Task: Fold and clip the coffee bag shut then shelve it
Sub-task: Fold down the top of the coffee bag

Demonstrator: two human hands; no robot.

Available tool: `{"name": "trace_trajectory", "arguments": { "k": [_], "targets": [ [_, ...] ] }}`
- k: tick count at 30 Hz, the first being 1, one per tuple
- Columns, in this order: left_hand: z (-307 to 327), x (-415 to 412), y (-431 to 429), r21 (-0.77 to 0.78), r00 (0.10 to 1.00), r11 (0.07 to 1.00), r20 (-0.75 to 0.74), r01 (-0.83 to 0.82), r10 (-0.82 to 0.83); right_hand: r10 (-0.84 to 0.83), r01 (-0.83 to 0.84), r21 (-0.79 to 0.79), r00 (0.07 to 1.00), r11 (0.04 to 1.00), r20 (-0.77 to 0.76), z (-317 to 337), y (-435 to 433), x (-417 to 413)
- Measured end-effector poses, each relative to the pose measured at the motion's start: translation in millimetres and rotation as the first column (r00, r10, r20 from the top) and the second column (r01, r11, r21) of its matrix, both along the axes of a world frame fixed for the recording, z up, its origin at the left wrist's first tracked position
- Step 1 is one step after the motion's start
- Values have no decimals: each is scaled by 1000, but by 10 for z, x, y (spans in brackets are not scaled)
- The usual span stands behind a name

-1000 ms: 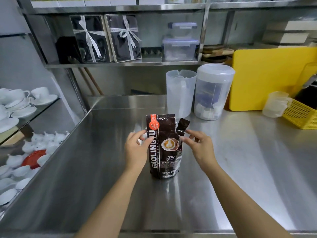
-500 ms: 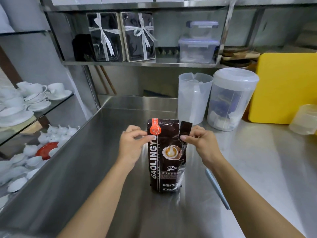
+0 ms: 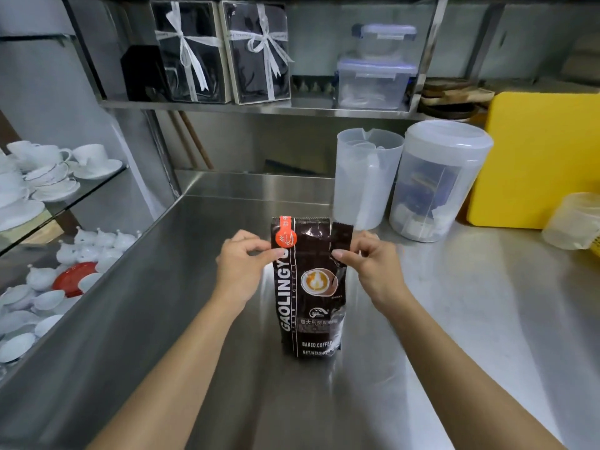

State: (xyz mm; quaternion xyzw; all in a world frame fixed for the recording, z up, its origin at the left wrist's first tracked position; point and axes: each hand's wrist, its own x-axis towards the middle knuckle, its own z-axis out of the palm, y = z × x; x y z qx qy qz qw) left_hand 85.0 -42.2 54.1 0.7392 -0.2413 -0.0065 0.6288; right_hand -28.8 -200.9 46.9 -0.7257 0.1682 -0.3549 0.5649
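Observation:
A dark brown coffee bag [image 3: 308, 306] with an orange round label and a latte picture stands upright in the middle of the steel counter [image 3: 454, 319]. My left hand [image 3: 242, 266] pinches the bag's upper left edge just below the label. My right hand [image 3: 370, 264] pinches the upper right edge, where a torn flap of the top sticks up. The bag's top is unfolded. No clip is in sight.
Behind the bag stand a clear jug [image 3: 367, 177] and a lidded plastic tub [image 3: 438, 180]. A yellow board [image 3: 539, 157] leans at the right. The steel shelf [image 3: 259, 107] above carries ribboned black boxes and clear lidded boxes. White cups and teapots [image 3: 48, 177] fill glass shelves at left.
Both hands have slid up from the bag's middle to its top corners and closed on them. The view has tilted and drawn closer to the bag.

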Motion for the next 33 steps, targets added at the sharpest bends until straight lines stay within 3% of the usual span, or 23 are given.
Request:
{"name": "trace_trajectory", "arguments": {
  "k": [4,7,10,18,24,27,30,33],
  "targets": [
    [-31,-9,-49,3,998,1000,57,-6,5,-46,44,87,999,995,18,-20,6,-11],
    [-65,70,12,101,997,992,31,71,-74,-34,38,38,996,999,-80,-106,10,-24],
    [-51,162,47,77,996,994,24,78,-80,-53,54,6,990,999,-131,-78,40,6],
    [-106,290,110,155,975,963,9,219,-223,104,-99,185,994,978,-21,-6,73,-42],
    [-90,302,89,223,954,931,13,290,-300,75,-71,219,997,973,-10,-9,92,-6],
    [-138,268,48,264,962,934,61,241,-266,78,-73,208,997,975,-15,10,112,-16],
    [-162,258,40,205,974,954,9,218,-225,114,-100,138,988,985,-103,-66,60,-78],
    [-201,285,46,209,965,943,-26,261,-261,113,-107,37,946,994,-303,-198,44,-122]
  ]
}}
